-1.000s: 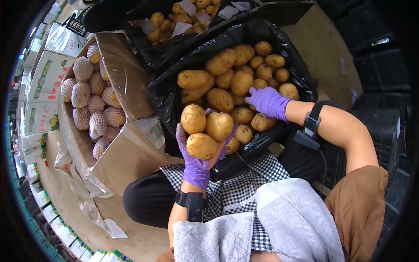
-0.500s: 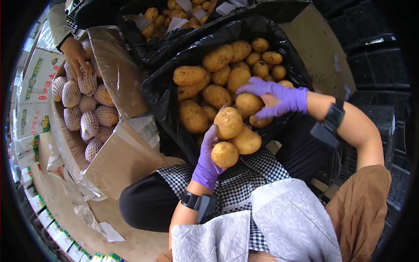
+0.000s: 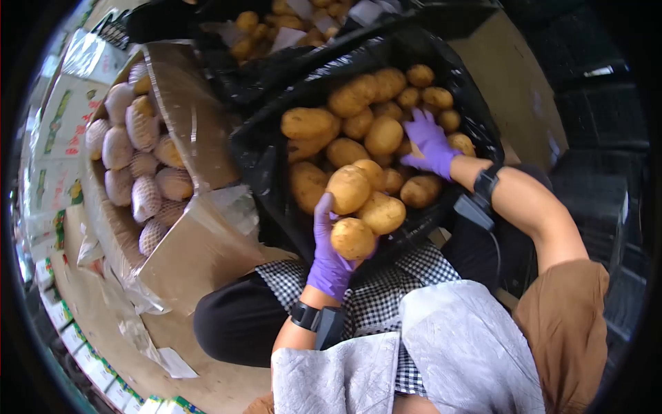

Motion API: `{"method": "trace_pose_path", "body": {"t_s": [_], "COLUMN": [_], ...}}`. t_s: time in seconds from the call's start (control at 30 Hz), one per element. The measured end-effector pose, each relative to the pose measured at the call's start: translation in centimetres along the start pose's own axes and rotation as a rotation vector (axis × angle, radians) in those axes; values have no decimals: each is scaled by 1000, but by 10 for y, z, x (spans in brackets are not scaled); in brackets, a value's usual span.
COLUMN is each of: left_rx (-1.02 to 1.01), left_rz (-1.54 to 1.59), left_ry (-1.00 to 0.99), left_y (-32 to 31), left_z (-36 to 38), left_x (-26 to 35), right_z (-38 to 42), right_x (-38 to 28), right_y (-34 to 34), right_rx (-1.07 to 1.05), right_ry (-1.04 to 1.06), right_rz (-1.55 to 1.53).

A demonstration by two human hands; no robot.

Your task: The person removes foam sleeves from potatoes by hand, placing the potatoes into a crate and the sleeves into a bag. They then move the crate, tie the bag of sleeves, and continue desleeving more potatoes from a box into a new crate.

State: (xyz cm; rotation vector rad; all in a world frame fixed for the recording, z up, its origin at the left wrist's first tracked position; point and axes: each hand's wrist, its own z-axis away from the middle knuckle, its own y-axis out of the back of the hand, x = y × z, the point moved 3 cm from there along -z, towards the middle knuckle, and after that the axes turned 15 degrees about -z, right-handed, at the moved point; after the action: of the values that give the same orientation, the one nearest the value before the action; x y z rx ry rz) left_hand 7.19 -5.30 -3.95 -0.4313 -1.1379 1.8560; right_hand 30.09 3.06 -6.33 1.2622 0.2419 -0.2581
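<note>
My left hand (image 3: 332,265), in a purple glove, cradles several potatoes (image 3: 353,239) in a cluster over the near edge of a box lined with black plastic (image 3: 265,148). Loose potatoes (image 3: 383,135) of mixed sizes fill the box. My right hand (image 3: 429,143), gloved the same way, rests among the potatoes at the box's right side, its fingers spread and pointing away from me. Whether its palm touches a potato is hidden.
At the left, an open cardboard box (image 3: 200,255) holds potatoes in foam nets (image 3: 146,198). Another black-lined box with potatoes (image 3: 283,22) and white paper stands at the far side. Dark crates (image 3: 596,186) are stacked at the right. Printed cartons (image 3: 65,114) line the far left.
My right hand has let go of a potato and moved right and away, deeper into the box. A further potato now shows in my left hand's cluster. The other person's hand has left the netted potatoes.
</note>
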Motion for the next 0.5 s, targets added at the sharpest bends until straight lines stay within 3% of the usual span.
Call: {"method": "trace_pose_path", "body": {"t_s": [0.07, 0.1, 0.13, 0.17, 0.2, 0.33, 0.5], "left_rx": [35, 47, 51, 55, 20, -124, -121], "left_rz": [-54, -127, -101, -76, 49, 203, 213], "left_ry": [-57, -61, -78, -96, -94, -10, -100], "left_y": [-5, 4, 4, 4, -5, -2, 10], "left_z": [4, 6, 7, 7, 8, 14, 9], "left_x": [13, 14, 15, 15, 16, 24, 24], "right_z": [-5, -16, -17, -12, -10, 0, -8], "right_x": [12, 23, 45, 17, 15, 27, 19], "right_y": [-12, -27, -51, -27, -22, -19, -7], "right_rx": [44, -36, 169, -64, -132, -143, -282], "right_ry": [103, 54, 67, 22, 22, -115, -223], "right_rz": [3, 131, 50, 255, 186, 186, 67]}}
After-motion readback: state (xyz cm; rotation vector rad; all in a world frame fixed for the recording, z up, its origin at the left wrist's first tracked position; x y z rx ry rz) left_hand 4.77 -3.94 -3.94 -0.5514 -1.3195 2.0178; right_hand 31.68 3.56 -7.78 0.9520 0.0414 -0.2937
